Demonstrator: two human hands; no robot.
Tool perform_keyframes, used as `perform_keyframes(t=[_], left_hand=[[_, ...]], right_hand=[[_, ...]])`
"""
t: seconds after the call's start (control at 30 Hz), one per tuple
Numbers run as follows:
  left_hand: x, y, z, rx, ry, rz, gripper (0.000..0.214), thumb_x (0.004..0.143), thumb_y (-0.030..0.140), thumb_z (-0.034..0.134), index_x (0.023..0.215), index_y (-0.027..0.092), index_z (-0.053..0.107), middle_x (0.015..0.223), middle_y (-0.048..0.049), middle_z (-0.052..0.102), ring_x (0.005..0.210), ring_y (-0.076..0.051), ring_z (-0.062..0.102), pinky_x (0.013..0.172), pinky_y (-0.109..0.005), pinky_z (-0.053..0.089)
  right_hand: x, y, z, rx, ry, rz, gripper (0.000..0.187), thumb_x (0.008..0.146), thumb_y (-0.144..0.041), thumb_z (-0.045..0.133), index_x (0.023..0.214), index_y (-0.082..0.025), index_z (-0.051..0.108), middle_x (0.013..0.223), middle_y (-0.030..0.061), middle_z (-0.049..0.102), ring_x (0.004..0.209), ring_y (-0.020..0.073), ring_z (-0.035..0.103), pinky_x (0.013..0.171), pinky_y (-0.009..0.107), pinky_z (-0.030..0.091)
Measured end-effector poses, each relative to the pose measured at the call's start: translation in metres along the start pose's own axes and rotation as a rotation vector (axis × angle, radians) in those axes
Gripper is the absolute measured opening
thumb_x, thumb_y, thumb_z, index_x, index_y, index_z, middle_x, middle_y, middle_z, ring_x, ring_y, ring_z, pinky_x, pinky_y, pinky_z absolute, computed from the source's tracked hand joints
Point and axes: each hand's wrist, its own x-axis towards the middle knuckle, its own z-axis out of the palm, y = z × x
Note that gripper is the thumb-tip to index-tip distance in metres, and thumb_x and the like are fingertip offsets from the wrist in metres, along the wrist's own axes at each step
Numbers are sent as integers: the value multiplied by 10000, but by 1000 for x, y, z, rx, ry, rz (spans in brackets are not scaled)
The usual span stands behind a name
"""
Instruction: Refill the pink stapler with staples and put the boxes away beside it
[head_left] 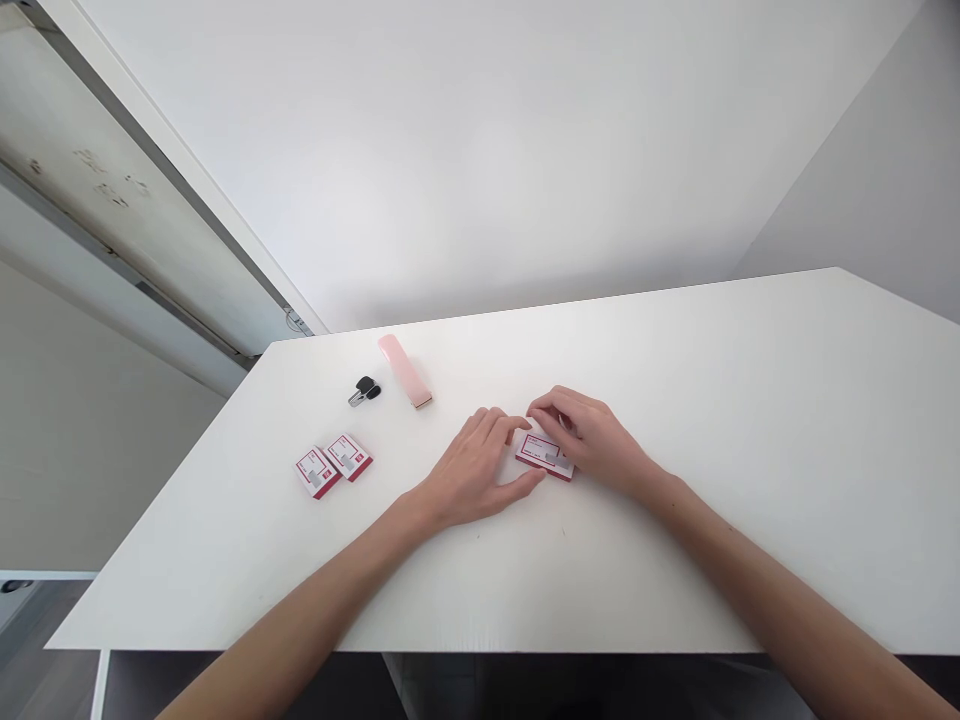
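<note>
A small white box with a red border and red sides (534, 449) lies flat on the table between my hands. My left hand (476, 470) curves around its left side, thumb at the near edge and index finger by the far left corner. From the right, my right hand (596, 440) reaches over the box, its thumb and index finger pinched together at the far edge. These fingers cover part of the box's top, and whether its flap is lifted is hidden.
Two matching red-and-white boxes (349, 457) lie side by side on the left of the white table (712, 420). Behind them are a small black item with metal loops (365, 389) and a long pink stapler-like object (405, 370). A white wall (480, 150) rises behind the table.
</note>
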Motion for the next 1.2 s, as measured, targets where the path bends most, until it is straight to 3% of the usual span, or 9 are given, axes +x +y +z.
perform_keyframes(t=[0.1,0.33,0.57,0.67,0.73,0.87,0.97,1.07,1.2], left_hand=[[0,-3,3,55,-26,13,585,922,569,689,1375,223,558,1171,-120,558,1044,-272,503,934,-454,508],[-8,-1,-2,83,26,-15,387,949,521,680,1205,231,664,1200,-118,545,1090,-267,505,937,-427,522],[-62,-33,-64,245,200,-103,374,956,486,683,1243,248,668,1234,-116,566,1181,-287,539,1001,-465,508],[-83,-57,-96,329,151,-220,390,961,527,656,1271,294,701,1279,-120,549,1226,-314,491,943,-460,532],[-89,-71,-116,376,100,-249,372,967,523,644,1277,332,720,1316,-109,549,1226,-314,478,1009,-514,501],[-91,-83,-139,403,19,-276,402,983,470,613,1371,379,671,1414,-98,538,1311,-344,437,1056,-573,465],[-87,-72,-133,376,116,-251,426,993,365,573,1415,318,608,1424,-103,542,1335,-317,453,1087,-539,453],[-80,-50,-108,293,222,-155,275,998,280,537,1248,250,649,1284,-97,610,1204,-250,561,1030,-426,488],[-60,-19,-59,102,77,-52,191,1009,252,503,1150,227,630,1018,-47,634,850,-156,598,806,-304,499]], right_hand=[[2,-1,-2,31,56,51,256,1069,-387,472,950,-251,653,940,32,697,771,179,593,675,327,459],[2,7,-3,50,160,86,289,1047,-443,483,940,-243,664,916,34,708,761,181,586,659,317,459],[-2,7,-4,57,144,123,322,1042,-488,478,934,-250,667,859,23,683,669,164,543,605,306,434],[-3,6,-5,60,118,131,304,1045,-467,468,935,-256,658,838,15,670,648,160,520,588,302,421],[-4,6,-5,59,106,123,296,1046,-456,465,933,-256,651,825,13,665,646,161,516,592,302,423],[-3,5,-5,57,91,112,294,1046,-450,463,925,-256,647,828,15,676,670,169,533,616,308,434],[-3,5,-5,58,87,109,287,1045,-441,460,927,-257,647,841,15,686,680,172,546,627,312,437],[-3,5,-6,44,80,89,284,1042,-427,455,925,-254,647,836,18,689,679,176,554,638,319,443],[-3,6,-6,22,76,76,289,1040,-423,451,920,-252,652,828,21,698,681,182,568,643,323,453]])
